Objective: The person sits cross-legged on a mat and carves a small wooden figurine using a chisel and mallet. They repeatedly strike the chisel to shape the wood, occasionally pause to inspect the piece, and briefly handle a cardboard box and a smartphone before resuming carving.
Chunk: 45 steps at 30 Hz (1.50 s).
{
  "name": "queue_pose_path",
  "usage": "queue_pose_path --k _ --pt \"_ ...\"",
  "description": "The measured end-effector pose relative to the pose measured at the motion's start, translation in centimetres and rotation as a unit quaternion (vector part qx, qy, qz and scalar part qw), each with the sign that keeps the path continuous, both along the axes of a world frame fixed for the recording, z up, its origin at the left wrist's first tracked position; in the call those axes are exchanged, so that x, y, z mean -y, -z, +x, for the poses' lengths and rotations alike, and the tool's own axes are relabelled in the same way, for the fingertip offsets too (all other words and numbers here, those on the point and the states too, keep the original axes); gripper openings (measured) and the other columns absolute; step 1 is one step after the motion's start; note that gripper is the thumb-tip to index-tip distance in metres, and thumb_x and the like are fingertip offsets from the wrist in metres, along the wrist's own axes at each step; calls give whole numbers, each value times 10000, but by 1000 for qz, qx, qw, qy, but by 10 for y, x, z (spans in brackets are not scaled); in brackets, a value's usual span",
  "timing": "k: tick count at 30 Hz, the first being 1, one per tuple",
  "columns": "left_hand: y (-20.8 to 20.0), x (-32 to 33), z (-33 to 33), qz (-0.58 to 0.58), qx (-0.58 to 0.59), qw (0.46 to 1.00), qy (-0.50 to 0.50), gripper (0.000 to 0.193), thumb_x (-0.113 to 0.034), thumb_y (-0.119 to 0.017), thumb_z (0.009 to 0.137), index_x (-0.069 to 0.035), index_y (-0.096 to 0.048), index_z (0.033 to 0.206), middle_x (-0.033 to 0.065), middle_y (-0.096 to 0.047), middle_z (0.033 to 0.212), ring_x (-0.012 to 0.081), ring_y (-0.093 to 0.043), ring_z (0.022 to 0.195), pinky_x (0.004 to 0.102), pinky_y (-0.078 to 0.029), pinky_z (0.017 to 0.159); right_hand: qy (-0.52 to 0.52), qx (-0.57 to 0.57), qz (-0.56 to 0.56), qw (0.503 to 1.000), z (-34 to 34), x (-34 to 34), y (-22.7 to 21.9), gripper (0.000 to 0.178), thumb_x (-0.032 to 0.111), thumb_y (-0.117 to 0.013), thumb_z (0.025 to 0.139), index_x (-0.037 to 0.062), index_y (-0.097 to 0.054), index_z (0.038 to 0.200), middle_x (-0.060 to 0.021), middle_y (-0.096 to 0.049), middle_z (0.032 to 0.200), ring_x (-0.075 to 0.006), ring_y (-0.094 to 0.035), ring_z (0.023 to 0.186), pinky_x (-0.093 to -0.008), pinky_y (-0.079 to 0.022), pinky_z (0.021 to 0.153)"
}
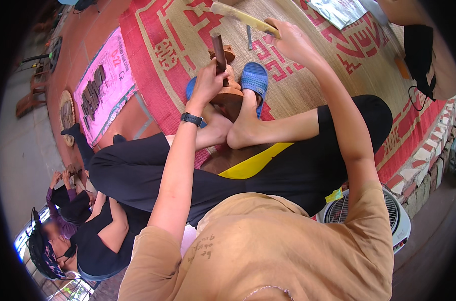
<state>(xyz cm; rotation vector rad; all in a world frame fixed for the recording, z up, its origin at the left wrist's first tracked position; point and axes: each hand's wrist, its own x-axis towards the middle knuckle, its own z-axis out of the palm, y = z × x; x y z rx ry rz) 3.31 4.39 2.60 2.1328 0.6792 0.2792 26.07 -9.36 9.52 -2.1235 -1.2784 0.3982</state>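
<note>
A brown, chisel-like tool (218, 47) stands nearly upright in the closed fingers of my left hand (208, 83). Its lower end is hidden behind the hand. Beneath it, a reddish-brown carved wooden piece (229, 94) sits between my feet, which wear blue slippers (254, 78). Up and to the right, my right hand (291, 41) grips one end of a long pale wooden bat (245, 20). The bat's far end reaches over toward the top of the tool, apart from it.
A straw mat (293, 95) with red patterns lies under my feet, with a thin dark strip (249, 37) on it. To the left, several dark tools lie on a pink sheet (118, 65). A seated person (107, 231) is at lower left; a round fan (396, 215) stands behind my right side.
</note>
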Motion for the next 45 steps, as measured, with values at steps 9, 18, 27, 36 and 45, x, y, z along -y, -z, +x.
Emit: queue_pose_path --k 9,18,27,36,45 --pt "-5 2 2 22 -18 1000 7 241 -71 -653 811 12 -532 1002 239 -633 810 422 -625 797 444 -475 661 4 -29 27 999 5 -1 7 243 128 -610 870 101 -618 1111 -109 -601 767 -186 -512 598 -356 -428 602" --pt "-11 4 6 76 -59 995 31 240 -89 -665 809 -19 -522 988 239 -621 792 438 -604 789 476 -459 646 -3 86 -65 994 -6 5 5 356 112 -557 869 122 -548 1225 -190 -653 972 -367 -617 961 -472 -478 781" --pt "-5 4 4 -106 -13 994 -17 236 -55 -640 853 7 -516 1044 152 -651 793 272 -675 734 373 -517 651 3 114 -37 993 -1 6 7 469 43 -522 791 158 -567 1243 -167 -670 1015 -339 -635 985 -481 -499 791" --pt "0 -31 -23 -108 99 979 -144 185 -19 -656 845 36 -539 977 99 -660 793 182 -688 757 273 -530 640 12 45 -35 998 -2 6 -9 448 47 -522 801 138 -564 1238 -186 -665 1000 -363 -633 962 -492 -504 766" --pt "-13 9 -1 17 -35 999 -34 298 -87 -683 809 37 -529 1032 232 -656 851 375 -658 825 410 -499 692 -5 51 -52 997 -3 9 -12 453 22 -506 788 109 -571 1228 -221 -662 971 -378 -634 949 -496 -502 772"
